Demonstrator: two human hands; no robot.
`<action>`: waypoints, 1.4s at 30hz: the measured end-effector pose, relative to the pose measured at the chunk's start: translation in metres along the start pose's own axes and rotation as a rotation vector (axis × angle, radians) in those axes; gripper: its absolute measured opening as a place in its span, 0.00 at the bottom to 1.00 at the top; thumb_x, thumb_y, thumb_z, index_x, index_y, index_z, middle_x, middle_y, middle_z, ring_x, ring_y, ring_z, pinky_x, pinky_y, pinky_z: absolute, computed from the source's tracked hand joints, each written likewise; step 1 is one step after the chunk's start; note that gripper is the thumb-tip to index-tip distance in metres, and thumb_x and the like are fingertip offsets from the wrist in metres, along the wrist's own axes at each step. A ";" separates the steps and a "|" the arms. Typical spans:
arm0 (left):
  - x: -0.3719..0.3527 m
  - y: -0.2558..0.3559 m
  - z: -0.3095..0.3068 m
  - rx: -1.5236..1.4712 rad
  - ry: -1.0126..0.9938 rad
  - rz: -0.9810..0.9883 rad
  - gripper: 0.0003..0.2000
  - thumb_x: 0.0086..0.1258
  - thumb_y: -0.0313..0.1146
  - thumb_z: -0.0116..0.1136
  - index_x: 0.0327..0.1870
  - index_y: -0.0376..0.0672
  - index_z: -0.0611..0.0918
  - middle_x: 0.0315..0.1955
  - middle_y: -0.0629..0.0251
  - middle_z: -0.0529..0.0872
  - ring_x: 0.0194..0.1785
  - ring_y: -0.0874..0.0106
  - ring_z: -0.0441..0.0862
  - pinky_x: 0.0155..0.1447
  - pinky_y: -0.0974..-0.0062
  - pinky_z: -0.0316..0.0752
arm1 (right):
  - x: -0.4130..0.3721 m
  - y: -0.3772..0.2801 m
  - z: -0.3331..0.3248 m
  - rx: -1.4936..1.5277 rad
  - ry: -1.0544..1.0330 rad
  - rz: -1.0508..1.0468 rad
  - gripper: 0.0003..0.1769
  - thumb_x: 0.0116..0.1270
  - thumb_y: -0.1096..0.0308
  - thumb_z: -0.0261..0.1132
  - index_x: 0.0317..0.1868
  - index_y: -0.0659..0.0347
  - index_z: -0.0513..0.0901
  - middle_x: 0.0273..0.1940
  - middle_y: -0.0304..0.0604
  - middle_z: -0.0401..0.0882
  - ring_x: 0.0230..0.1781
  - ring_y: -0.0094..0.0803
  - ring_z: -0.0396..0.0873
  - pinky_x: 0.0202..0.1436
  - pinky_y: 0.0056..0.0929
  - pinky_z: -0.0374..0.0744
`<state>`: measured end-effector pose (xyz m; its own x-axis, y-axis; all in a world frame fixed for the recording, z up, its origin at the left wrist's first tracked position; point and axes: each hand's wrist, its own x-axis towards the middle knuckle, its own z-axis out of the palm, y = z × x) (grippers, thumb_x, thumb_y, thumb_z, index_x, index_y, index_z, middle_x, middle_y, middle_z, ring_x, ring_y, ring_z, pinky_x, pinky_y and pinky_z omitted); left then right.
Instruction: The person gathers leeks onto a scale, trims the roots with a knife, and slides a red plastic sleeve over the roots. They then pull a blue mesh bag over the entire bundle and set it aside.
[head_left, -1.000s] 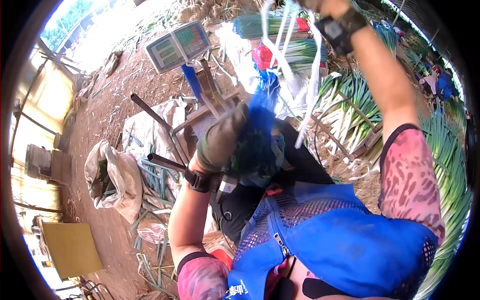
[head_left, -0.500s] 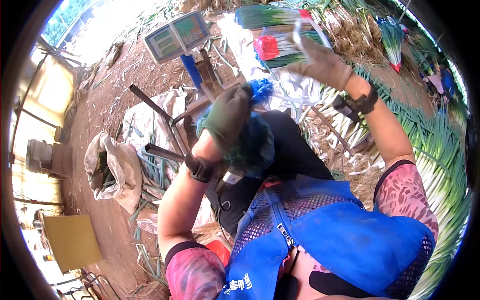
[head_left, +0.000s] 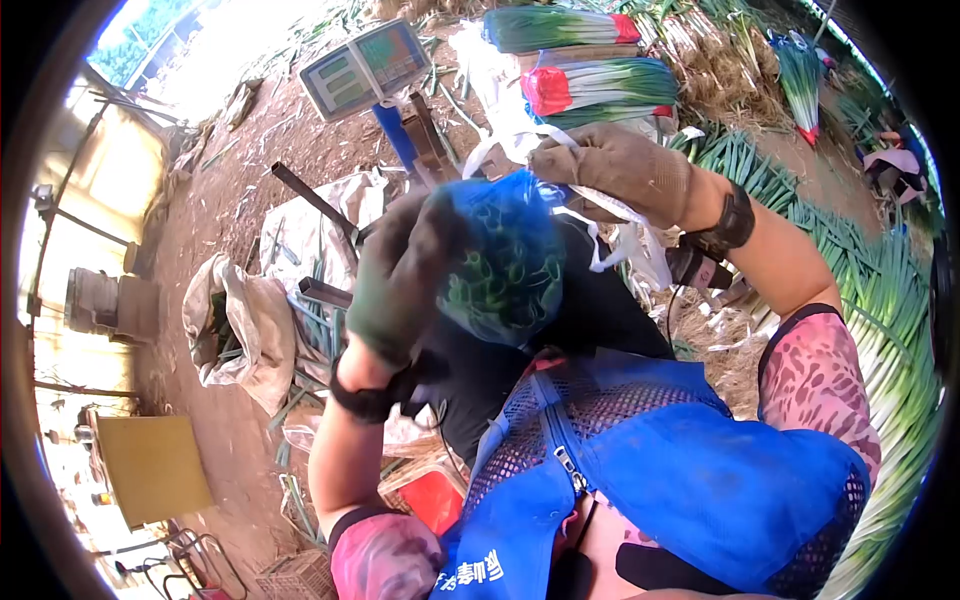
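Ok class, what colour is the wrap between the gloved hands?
The wrap is see-through blue; it shows in the head view.

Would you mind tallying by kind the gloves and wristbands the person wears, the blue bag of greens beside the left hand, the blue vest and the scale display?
Gloves: 2
Wristbands: 2
Blue bag: 1
Blue vest: 1
Scale display: 1
Total: 7

It's two gloved hands (head_left: pixel 400 275) (head_left: pixel 635 180), two black wristbands (head_left: pixel 365 402) (head_left: pixel 735 220), one blue net (head_left: pixel 505 265), one scale display (head_left: pixel 365 70), one yellow board (head_left: pixel 155 470) and at least three red-ended leek bundles (head_left: pixel 560 30) (head_left: pixel 625 85) (head_left: pixel 800 85)!
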<state>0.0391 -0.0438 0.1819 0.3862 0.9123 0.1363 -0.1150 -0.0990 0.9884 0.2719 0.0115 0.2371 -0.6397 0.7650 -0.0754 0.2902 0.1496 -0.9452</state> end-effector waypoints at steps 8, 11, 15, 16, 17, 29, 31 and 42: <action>-0.039 -0.012 0.003 -0.411 -0.084 -0.514 0.20 0.72 0.33 0.54 0.60 0.30 0.72 0.50 0.56 0.82 0.50 0.66 0.82 0.59 0.70 0.73 | -0.014 0.025 0.072 -0.177 -0.230 -0.224 0.24 0.66 0.50 0.67 0.27 0.66 0.79 0.22 0.48 0.80 0.22 0.35 0.79 0.27 0.33 0.75; -0.025 -0.020 0.015 -0.553 0.088 -0.410 0.21 0.70 0.29 0.57 0.62 0.29 0.72 0.56 0.53 0.80 0.56 0.67 0.80 0.65 0.69 0.71 | -0.026 0.044 0.084 -0.231 -0.170 -0.134 0.25 0.67 0.48 0.64 0.31 0.67 0.79 0.28 0.57 0.80 0.33 0.52 0.81 0.37 0.43 0.78; -0.020 -0.026 0.033 -0.023 0.110 -0.231 0.18 0.74 0.37 0.49 0.56 0.31 0.76 0.49 0.58 0.82 0.50 0.68 0.81 0.57 0.71 0.76 | -0.047 0.079 0.090 -0.135 -0.036 -0.187 0.19 0.66 0.53 0.66 0.38 0.64 0.80 0.30 0.52 0.82 0.30 0.42 0.81 0.35 0.38 0.78; -0.014 -0.031 0.036 0.203 0.095 -0.111 0.19 0.75 0.40 0.47 0.54 0.32 0.77 0.47 0.59 0.82 0.49 0.68 0.82 0.54 0.72 0.77 | -0.060 0.075 0.080 0.008 -0.196 -0.039 0.18 0.67 0.53 0.66 0.40 0.63 0.80 0.30 0.53 0.82 0.31 0.46 0.82 0.36 0.39 0.79; -0.008 -0.035 0.040 0.353 0.088 -0.019 0.18 0.75 0.40 0.47 0.53 0.32 0.77 0.46 0.60 0.82 0.48 0.69 0.81 0.53 0.72 0.77 | -0.070 0.089 0.080 0.088 -0.130 -0.047 0.16 0.68 0.56 0.65 0.41 0.63 0.81 0.29 0.51 0.81 0.29 0.41 0.81 0.34 0.37 0.78; 0.046 -0.068 0.079 0.050 -0.061 -0.406 0.16 0.75 0.40 0.48 0.49 0.36 0.79 0.38 0.65 0.78 0.38 0.73 0.76 0.44 0.77 0.74 | -0.265 0.138 0.029 0.640 0.842 0.651 0.16 0.69 0.56 0.63 0.39 0.63 0.82 0.44 0.47 0.86 0.43 0.34 0.85 0.50 0.35 0.83; 0.045 -0.068 0.073 -0.013 -0.035 -0.466 0.15 0.75 0.40 0.48 0.48 0.36 0.79 0.36 0.66 0.77 0.36 0.73 0.76 0.42 0.78 0.74 | -0.295 0.175 0.019 0.095 0.665 0.655 0.20 0.71 0.54 0.60 0.49 0.65 0.82 0.56 0.53 0.79 0.53 0.36 0.80 0.59 0.36 0.79; -0.009 -0.037 0.012 -0.121 0.152 -0.324 0.14 0.73 0.33 0.50 0.55 0.35 0.72 0.33 0.68 0.77 0.35 0.76 0.75 0.43 0.79 0.75 | -0.121 0.034 0.042 -0.537 0.240 0.024 0.29 0.62 0.41 0.65 0.47 0.61 0.77 0.49 0.60 0.80 0.49 0.52 0.82 0.49 0.42 0.82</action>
<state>0.0512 -0.0531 0.1451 0.2807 0.9382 -0.2025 -0.1203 0.2437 0.9624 0.3297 -0.1020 0.2008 -0.4671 0.8833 0.0384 0.6630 0.3786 -0.6458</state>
